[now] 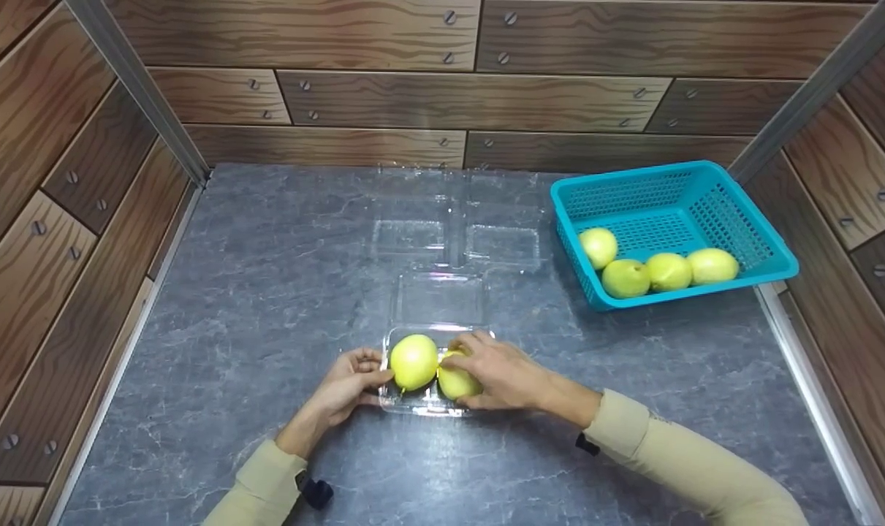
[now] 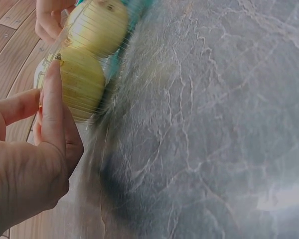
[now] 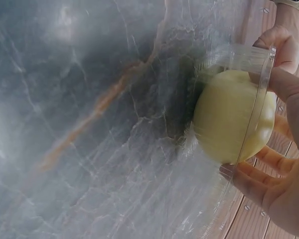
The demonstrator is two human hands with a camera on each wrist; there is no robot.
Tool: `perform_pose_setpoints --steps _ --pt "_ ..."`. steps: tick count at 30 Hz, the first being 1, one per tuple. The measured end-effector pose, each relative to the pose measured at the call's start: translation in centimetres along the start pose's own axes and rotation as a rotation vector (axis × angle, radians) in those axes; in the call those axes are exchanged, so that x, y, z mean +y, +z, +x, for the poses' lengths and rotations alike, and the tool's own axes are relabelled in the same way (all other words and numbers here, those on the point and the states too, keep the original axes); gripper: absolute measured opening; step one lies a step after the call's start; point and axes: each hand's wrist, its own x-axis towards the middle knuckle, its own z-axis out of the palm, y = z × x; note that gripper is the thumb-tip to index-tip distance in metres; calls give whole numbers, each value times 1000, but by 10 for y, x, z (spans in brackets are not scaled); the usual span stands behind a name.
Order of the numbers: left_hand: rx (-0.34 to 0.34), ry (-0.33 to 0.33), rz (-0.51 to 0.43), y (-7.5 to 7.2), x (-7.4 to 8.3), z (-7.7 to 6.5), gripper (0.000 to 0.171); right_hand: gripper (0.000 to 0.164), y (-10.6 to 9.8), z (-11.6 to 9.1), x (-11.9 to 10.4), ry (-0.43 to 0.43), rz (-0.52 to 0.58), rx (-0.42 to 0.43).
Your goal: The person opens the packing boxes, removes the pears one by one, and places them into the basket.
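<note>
A clear plastic clamshell box (image 1: 433, 410) lies with its lid (image 1: 441, 298) folded back, away from the person. In its left half sits a yellow-green pear (image 1: 413, 362), stem toward the person. My left hand (image 1: 351, 383) pinches the box's left rim between thumb and fingers; the left wrist view shows that pinch close up beside a pear (image 2: 79, 82). On the right, my right hand (image 1: 504, 372) grips a second pear (image 1: 457, 378) from above, partly covering it. Through the clear wall, the right wrist view shows this pear (image 3: 226, 117) inside the box, fingers around it.
A turquoise basket (image 1: 760, 237) stands at the back right, with several pears (image 1: 669, 271) along its near side. More clear plastic boxes (image 1: 409, 237) lie open behind the one in hand. Wood-patterned walls (image 1: 384, 98) enclose the grey marbled table (image 1: 267, 292).
</note>
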Motion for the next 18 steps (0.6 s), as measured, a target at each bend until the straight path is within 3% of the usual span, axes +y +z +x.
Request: perform_pose_setpoints --steps 18 --pt "-2 1 2 0 -1 0 28 69 0 11 6 -12 -34 -115"
